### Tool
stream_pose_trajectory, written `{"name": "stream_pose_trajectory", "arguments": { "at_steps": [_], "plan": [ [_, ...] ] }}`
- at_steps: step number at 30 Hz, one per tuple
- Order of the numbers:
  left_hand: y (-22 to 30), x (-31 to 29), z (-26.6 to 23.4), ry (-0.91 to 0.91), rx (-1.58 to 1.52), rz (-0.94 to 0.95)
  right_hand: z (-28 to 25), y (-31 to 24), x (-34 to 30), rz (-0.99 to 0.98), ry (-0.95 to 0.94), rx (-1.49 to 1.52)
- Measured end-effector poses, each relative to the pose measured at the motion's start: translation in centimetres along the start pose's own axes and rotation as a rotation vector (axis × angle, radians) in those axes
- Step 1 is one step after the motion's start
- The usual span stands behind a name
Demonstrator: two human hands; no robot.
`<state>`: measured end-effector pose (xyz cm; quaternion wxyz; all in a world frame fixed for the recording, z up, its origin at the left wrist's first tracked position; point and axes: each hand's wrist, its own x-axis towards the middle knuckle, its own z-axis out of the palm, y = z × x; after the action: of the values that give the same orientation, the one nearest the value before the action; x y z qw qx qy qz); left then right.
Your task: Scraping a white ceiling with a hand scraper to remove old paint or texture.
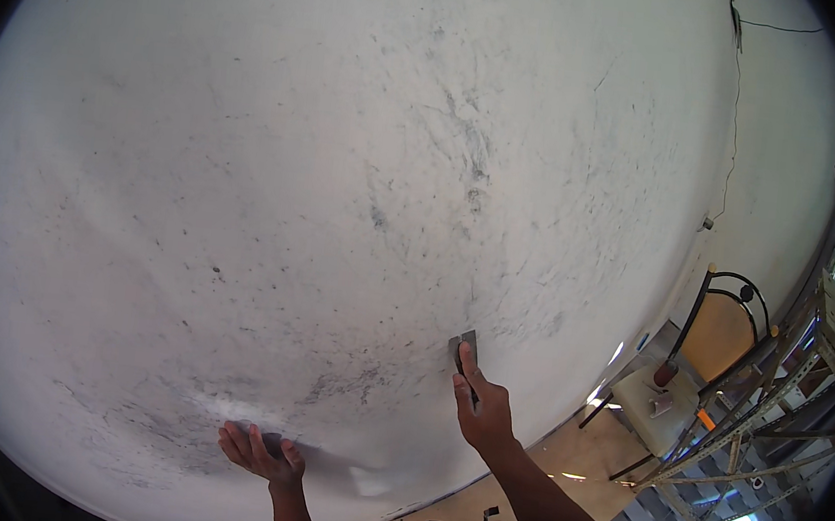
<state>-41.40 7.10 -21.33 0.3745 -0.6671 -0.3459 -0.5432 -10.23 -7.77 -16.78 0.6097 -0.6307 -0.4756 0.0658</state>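
Note:
A large white wall [275, 176] fills most of the view, marked with dark grey scuffs, specks and patches. My right hand [486, 415] is closed around a scraper [464, 341] with a wide, flat grey blade. The blade lies against the wall, low and right of centre, just under a streak of dark marks. My left hand [261, 454] rests on the lower wall further left. Its fingers are stretched out with the thumb apart, and a shadow falls beside it.
At the right, a chair [721, 325] with a tan back has a dark red-brown object [665, 373] on its seat. A metal frame [775, 406] of perforated bars stands nearer. A thin wire [734, 130] hangs down the adjoining wall. Tan floor [592, 448] shows below.

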Motion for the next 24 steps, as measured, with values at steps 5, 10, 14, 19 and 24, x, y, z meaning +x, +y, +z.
{"name": "stream_pose_trajectory", "arguments": {
  "at_steps": [5,10,14,19,24],
  "plan": [
    [-0.3,-0.4,0.0,-0.022,0.017,-0.024,-1.3,-3.0,2.3,-0.044,0.042,0.010],
    [-0.2,-0.4,-0.2,-0.001,0.028,-0.020,-1.0,-2.7,5.4,-0.439,0.234,-0.077],
    [-0.1,-0.4,-0.1,-0.005,0.033,-0.010,-0.3,-1.5,3.1,-0.253,0.134,-0.031],
    [-0.3,-0.4,-0.4,-0.042,-0.013,0.004,-3.7,-9.8,7.4,0.152,0.099,0.080],
    [-0.3,-0.4,-0.1,-0.024,-0.027,0.017,-2.7,-7.1,5.3,-0.046,0.103,0.061]
  ]
}}
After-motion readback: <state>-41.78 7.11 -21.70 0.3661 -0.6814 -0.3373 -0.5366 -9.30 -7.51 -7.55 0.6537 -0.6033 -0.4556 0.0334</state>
